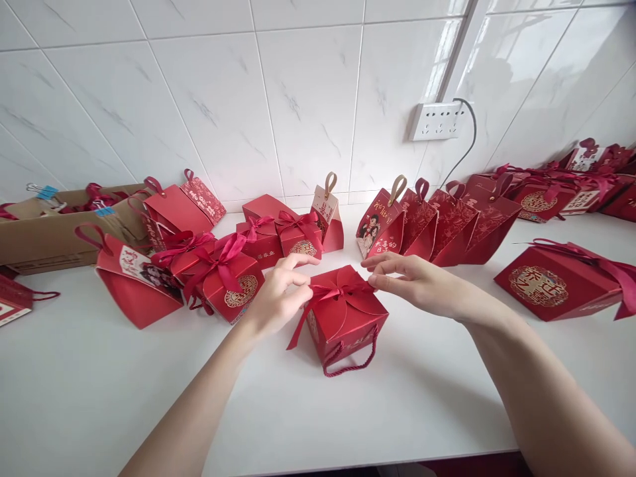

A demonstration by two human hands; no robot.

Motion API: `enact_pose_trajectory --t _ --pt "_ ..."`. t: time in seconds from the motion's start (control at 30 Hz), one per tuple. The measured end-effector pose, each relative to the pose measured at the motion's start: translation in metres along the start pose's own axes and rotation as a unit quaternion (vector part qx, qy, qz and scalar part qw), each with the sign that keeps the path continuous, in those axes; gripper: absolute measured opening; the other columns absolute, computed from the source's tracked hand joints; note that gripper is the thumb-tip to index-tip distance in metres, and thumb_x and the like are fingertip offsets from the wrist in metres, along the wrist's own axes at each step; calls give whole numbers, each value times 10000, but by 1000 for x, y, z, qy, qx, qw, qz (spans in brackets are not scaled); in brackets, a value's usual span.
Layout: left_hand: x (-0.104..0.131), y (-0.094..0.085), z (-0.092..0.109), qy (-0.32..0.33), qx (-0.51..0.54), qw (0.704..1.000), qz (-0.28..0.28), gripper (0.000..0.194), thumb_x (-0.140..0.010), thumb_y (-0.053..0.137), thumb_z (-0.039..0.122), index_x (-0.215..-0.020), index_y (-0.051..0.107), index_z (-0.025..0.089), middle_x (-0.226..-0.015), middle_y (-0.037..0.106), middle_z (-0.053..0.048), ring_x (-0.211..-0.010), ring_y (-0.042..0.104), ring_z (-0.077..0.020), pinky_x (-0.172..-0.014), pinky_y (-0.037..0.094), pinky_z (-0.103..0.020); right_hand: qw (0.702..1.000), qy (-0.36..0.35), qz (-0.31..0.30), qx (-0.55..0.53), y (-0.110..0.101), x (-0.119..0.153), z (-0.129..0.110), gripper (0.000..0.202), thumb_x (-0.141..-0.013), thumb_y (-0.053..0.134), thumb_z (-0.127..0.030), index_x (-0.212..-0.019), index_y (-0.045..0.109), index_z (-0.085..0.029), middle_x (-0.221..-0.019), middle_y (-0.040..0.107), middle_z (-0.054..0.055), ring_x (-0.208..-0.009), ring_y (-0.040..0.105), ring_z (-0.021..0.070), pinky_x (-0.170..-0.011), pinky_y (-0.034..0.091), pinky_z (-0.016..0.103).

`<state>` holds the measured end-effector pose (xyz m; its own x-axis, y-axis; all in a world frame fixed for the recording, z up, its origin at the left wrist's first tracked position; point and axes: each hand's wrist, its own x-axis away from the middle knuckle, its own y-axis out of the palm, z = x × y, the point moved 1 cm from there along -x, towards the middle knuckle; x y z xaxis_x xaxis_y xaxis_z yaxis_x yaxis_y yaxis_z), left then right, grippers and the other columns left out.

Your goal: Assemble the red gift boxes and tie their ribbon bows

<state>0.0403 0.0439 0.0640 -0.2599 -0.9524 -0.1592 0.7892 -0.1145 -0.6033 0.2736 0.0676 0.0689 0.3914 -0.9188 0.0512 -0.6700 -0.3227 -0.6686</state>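
A red gift box (354, 321) sits on the table in front of me, its curved top flaps meeting under a red ribbon bow (340, 290). A twisted cord handle (355, 368) hangs down its near side. On the left end of the bow, my left hand (278, 295) pinches the ribbon, its index finger stretched out above. My right hand (415, 285) reaches in from the other side, thumb and fingers closed on the bow's right loop. One ribbon tail (298, 329) drops past the box's left side.
Several red gift boxes (238, 281) with bows stand left and behind. A row of peaked boxes with loop handles (412, 225) stands behind right. Another box (541, 281) lies at right. A cardboard carton (54, 238) is far left; a power socket (436, 121) is on the tiled wall.
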Motion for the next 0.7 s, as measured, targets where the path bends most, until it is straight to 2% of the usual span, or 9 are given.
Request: enact_pose_trajectory --t 0.13,0.2,0.27,0.33,0.43,0.5,0.57,0.63,0.7 --pt "1 5 3 -8 -26 999 30 345 -811 453 398 -562 561 185 -1182 552 -40 -1129 468 -288 -923 413 -438 999 -26 -27 -20 -1 0 -4 306 -758 589 -527 -824 671 -240 -1359 464 37 -1209 470 293 -891 468 387" --pt "1 8 3 -1 -48 997 52 295 -828 469 389 -642 583 191 -1153 551 -39 -1099 489 -259 -931 409 -420 998 -61 -3 -26 1 0 -6 274 -762 598 -497 -776 650 -228 -1358 456 38 -1223 453 278 -920 440 388" --pt "2 11 2 41 -78 993 76 242 -846 459 327 -682 574 190 -1099 550 -41 -1050 508 -223 -923 413 -390 994 -92 29 -50 4 0 -10 244 -788 583 -458 -766 638 -221 -1325 480 44 -1216 453 252 -946 407 377" --pt "2 13 1 94 -122 983 105 204 -848 446 255 -687 549 184 -1033 548 -51 -1007 510 -208 -903 420 -375 990 -103 35 -94 9 0 -13 235 -816 556 -432 -779 625 -211 -1217 554 56 -1131 512 224 -909 416 354" --pt "3 16 2 147 -160 965 146 64 -805 484 188 -772 537 174 -1020 529 -72 -1020 493 -214 -919 407 -386 984 -91 20 -149 14 0 -17 227 -840 522 -406 -789 586 -194 -922 633 39 -858 585 169 -738 451 302" --pt "2 18 5 167 -132 968 132 140 -795 518 189 -932 542 170 -1073 523 -77 -1081 474 -209 -956 395 -371 983 -94 25 -157 16 0 -19 188 -840 524 -366 -793 570 -190 -815 620 15 -742 565 138 -650 433 265" --pt "0 21 9 167 -95 978 86 199 -823 523 227 -1017 548 188 -1102 536 -58 -1114 466 -188 -973 389 -338 981 -112 39 -151 17 1 -22 144 -833 536 -320 -792 571 -186 -794 615 7 -714 553 124 -613 414 240" --pt "-1 25 11 148 -73 985 45 141 -846 517 263 -951 593 208 -1080 558 -32 -1095 483 -173 -968 389 -316 981 -121 47 -146 18 2 -24 133 -834 534 -304 -793 573 -184 -762 622 5 -684 551 117 -577 402 224" --pt "-1 27 12 125 -53 990 34 115 -843 529 276 -874 618 210 -1061 563 -22 -1068 502 -168 -956 393 -306 983 -101 46 -148 20 4 -26 159 -851 506 -331 -801 556 -188 -664 619 -7 -587 527 104 -509 379 211"
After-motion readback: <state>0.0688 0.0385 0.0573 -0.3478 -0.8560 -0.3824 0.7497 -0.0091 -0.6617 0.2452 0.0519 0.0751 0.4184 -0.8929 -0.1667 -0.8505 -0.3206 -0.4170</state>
